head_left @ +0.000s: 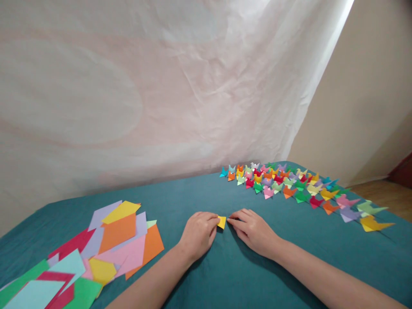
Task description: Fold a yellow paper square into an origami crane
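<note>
Presently, my left hand (198,234) pinches yellow paper (222,222); my right hand (252,229) at three o'clock (half-curled, seemingly empty) should crease evenly.

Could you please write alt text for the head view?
The left hand holds a small yellow paper piece, the right hand close beside it. On the teal cloth, loose coloured sheets lie left; rows of paper birds stand right.

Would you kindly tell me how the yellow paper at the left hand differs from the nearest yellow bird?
The yellow paper looks compact, whereas the yellow bird has a long pointed end. The left hand touches the yellow paper; no hand touches the yellow bird. Both are yellow.
</note>
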A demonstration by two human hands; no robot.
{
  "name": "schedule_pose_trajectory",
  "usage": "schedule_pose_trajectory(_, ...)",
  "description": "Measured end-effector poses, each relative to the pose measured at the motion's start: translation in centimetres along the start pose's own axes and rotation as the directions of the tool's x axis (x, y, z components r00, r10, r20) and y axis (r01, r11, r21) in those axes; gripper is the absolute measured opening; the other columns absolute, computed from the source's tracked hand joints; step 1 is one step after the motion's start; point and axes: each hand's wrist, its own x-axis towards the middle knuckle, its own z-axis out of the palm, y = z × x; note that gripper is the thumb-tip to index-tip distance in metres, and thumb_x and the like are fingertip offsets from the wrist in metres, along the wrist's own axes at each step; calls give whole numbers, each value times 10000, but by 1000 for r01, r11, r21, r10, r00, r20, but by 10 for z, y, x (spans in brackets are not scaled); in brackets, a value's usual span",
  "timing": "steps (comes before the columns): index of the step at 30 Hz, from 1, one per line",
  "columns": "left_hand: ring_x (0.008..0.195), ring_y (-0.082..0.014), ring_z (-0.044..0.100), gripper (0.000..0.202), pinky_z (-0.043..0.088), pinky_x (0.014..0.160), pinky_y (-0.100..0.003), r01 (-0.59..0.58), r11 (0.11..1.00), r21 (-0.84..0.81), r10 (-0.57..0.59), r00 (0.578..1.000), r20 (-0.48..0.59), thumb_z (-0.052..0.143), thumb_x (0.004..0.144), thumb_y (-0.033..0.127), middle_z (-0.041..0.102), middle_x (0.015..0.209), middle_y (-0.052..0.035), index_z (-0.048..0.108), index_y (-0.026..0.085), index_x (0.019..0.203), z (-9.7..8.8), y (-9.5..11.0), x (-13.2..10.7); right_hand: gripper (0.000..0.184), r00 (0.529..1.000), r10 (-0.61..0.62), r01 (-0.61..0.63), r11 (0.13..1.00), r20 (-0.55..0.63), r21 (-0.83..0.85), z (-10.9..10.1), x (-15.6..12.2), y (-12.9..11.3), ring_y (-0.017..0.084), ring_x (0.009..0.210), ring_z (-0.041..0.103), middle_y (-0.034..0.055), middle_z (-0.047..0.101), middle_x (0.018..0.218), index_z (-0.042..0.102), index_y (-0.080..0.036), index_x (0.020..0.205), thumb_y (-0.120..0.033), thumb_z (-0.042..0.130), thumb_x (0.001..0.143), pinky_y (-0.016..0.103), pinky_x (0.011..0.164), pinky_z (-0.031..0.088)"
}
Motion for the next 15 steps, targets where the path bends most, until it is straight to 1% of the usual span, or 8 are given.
schedule_pose_trajectory(2, 934, -212, 615, 211, 467, 838, -355, -5, 1000, -21, 5, 1000, -3, 552, 827, 205, 672, 1016, -61, 644, 210, 1017, -3, 2, 0, 262, 1000, -4, 4, 1000, -8, -4, 0, 0, 0, 183, 888, 559, 75, 642, 967, 628, -197, 1088, -121, 488, 880, 329, 763, 461)
schedule_pose_trajectory(4, 944, -230, 609, 224, 460, 854, -375, -5, 999, -33, 5, 1000, -6, 575, 825, 306, 668, 1026, -72, 647, 204, 1011, -5, 4, 0, 257, 1000, -9, 9, 1000, -13, -8, 0, 0, 0, 183, 884, 561, 75, 642, 970, 628, -197, 1088, -128, 492, 881, 329, 758, 463)
schedule_pose_trajectory(6, 954, -238, 603, 243, 453, 865, -386, 9, 999, -43, -9, 1000, -6, 577, 826, 349, 666, 1037, -70, 649, 204, 1007, -6, 5, 0, 255, 1000, -15, 15, 1000, -16, -12, 0, 0, 1, 186, 880, 562, 77, 641, 974, 625, -197, 1093, -136, 492, 884, 332, 756, 463)
schedule_pose_trajectory(10, 959, -219, 595, 208, 452, 856, -368, 58, 995, -84, -57, 998, 11, 553, 853, 306, 670, 1040, -45, 649, 219, 1016, -5, 2, 0, 260, 1000, -18, 18, 1000, -2, -24, 1, 0, 2, 193, 890, 556, 83, 637, 995, 611, -192, 1113, -143, 485, 892, 340, 759, 458)
schedule_pose_trajectory(15, 959, -196, 591, 182, 452, 854, -336, 104, 978, -181, -102, 995, 21, 603, 827, 286, 669, 1044, -21, 668, 242, 991, -1, -7, 1, 276, 999, -11, 12, 999, 33, -40, 0, 0, 2, 198, 908, 543, 82, 629, 1024, 597, -193, 1136, -134, 479, 894, 344, 771, 447)
